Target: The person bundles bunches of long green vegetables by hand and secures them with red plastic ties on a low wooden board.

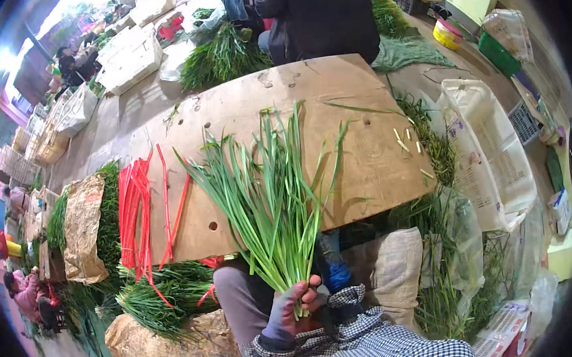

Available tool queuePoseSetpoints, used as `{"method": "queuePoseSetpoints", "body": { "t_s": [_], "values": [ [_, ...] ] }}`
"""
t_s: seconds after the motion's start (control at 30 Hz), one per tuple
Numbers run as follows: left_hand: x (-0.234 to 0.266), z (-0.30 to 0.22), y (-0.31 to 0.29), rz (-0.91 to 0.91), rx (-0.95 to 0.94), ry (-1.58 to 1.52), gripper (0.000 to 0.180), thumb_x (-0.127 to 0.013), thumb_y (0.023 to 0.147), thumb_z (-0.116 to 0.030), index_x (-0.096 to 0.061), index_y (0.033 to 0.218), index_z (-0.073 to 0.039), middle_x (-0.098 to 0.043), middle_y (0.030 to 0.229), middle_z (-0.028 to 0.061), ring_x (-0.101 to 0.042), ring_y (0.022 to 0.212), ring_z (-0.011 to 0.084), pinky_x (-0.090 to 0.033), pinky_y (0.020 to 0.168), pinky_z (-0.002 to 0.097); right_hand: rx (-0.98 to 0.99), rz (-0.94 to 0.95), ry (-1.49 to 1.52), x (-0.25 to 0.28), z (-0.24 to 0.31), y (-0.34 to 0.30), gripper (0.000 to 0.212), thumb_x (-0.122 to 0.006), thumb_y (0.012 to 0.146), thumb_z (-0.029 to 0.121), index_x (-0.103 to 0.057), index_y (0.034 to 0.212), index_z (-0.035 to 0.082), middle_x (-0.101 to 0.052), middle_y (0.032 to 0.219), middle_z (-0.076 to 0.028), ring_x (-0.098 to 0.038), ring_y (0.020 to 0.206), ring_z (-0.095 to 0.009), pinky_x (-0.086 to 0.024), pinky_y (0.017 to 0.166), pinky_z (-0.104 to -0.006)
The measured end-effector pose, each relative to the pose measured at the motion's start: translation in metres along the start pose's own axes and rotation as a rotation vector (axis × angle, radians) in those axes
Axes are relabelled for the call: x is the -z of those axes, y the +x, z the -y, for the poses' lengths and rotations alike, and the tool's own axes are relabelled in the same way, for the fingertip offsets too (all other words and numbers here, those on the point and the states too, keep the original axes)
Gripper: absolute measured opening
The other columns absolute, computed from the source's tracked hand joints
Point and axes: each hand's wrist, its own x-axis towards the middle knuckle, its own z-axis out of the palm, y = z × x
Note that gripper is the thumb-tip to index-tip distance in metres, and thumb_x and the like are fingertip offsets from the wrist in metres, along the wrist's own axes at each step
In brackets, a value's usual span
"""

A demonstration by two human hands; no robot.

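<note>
My left hand (286,311), in a greyish-purple glove with bare fingertips, is closed around the pale stem ends of a bunch of garlic chives (274,205). The long green leaves fan out away from me over the wooden board (385,140). My right sleeve (346,297) comes in just right of the bunch; I cannot make out that hand's fingers. Close by is something blue (338,277), too unclear to name. Flat red strips (134,210) lie across the board's left part, with some ends hanging over its front edge.
Tied-looking green bundles (165,297) rest left of my knee on brown sacking (172,346). To the right stands a white plastic crate (488,159) beside loose greens (430,281). A person in dark clothes (319,19) sits beyond the board, near a green heap (223,55).
</note>
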Motion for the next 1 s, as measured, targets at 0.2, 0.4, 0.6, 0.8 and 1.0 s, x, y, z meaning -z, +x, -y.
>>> {"method": "queuePoseSetpoints", "body": {
  "t_s": [0.2, 0.4, 0.6, 0.8, 1.0],
  "values": [
    [0.003, 0.005, 0.002, 0.084, 0.118, 0.056, 0.029, -0.054, 0.087, -0.017, -0.051, 0.105, 0.005, -0.047, 0.066, 0.0011, -0.04, 0.054, 0.007, -0.032, 0.048, 0.0178, -0.039, -0.01, 0.009, 0.012, 0.002, -0.016, 0.016, -0.056, 0.087, 0.015, -0.063, 0.094, 0.003, -0.063, 0.083, -0.001, -0.051, 0.075, -0.008, -0.045, 0.067, -0.0282],
    [-0.003, 0.01, 0.007, 0.162, 0.028, 0.128, 0.025, -0.055, 0.087, -0.016, -0.053, 0.104, 0.002, -0.05, 0.068, 0.0, -0.043, 0.054, 0.0056, -0.035, 0.047, 0.0163, -0.128, -0.012, 0.08, 0.024, 0.006, -0.051, 0.016, -0.056, 0.086, 0.015, -0.063, 0.094, 0.003, -0.063, 0.084, -0.002, -0.052, 0.075, -0.008, -0.045, 0.067, -0.0283],
    [-0.009, 0.019, 0.014, 0.01, -0.038, 0.249, 0.019, -0.057, 0.085, -0.015, -0.058, 0.099, -0.001, -0.053, 0.066, -0.0007, -0.045, 0.052, 0.0057, -0.037, 0.046, 0.0194, -0.073, -0.114, -0.126, 0.055, 0.028, -0.069, 0.024, -0.059, 0.085, 0.018, -0.061, 0.102, 0.0, -0.064, 0.089, -0.003, -0.055, 0.081, -0.009, -0.046, 0.074, -0.0274],
    [0.009, 0.039, 0.029, -0.05, -0.165, 0.533, 0.016, -0.057, 0.08, -0.004, -0.055, 0.096, -0.002, -0.06, 0.077, 0.0053, -0.051, 0.059, 0.0081, -0.042, 0.047, 0.0205, 0.179, -0.007, 0.033, 0.038, 0.067, -0.072, 0.059, -0.067, 0.079, 0.029, -0.045, 0.124, -0.002, -0.059, 0.11, -0.009, -0.055, 0.095, -0.015, -0.044, 0.084, -0.0286],
    [0.017, 0.049, 0.038, -0.019, -0.26, 0.769, 0.057, -0.05, 0.071, 0.01, -0.038, 0.124, -0.004, -0.058, 0.098, 0.0071, -0.057, 0.08, 0.0127, -0.047, 0.066, 0.0236, 0.187, 0.039, -0.358, 0.028, 0.089, -0.077, 0.075, -0.072, 0.07, 0.039, -0.041, 0.127, 0.001, -0.058, 0.109, -0.02, -0.058, 0.099, -0.028, -0.044, 0.084, -0.0336]
  ]
}}
